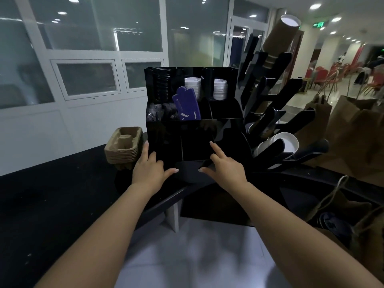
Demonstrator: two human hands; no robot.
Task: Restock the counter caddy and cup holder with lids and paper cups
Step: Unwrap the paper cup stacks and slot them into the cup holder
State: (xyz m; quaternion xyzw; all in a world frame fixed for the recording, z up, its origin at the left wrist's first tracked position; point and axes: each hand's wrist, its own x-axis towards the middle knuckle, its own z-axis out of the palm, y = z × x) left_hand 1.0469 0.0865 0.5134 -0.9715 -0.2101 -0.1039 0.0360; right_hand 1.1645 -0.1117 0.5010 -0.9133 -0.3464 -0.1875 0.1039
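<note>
Black counter [62,183] by frosted glass partitions; hall with red chairs far right. Black caddy [194,129] on the counter: white lids [220,89] and black lids [162,84] in back slots, purple card up front. Tilted cup holder [276,113] just right, brown paper cups [278,38] on top. Left hand [148,166] and right hand [223,166] both flat, fingers straight, holding nothing, touching the caddy's front. Pulp trays [124,147] stacked just left.

A black counter [62,183] carries the black caddy [193,140], the cup holder [276,113], stacked pulp trays [124,146] and paper bags [353,129].
</note>
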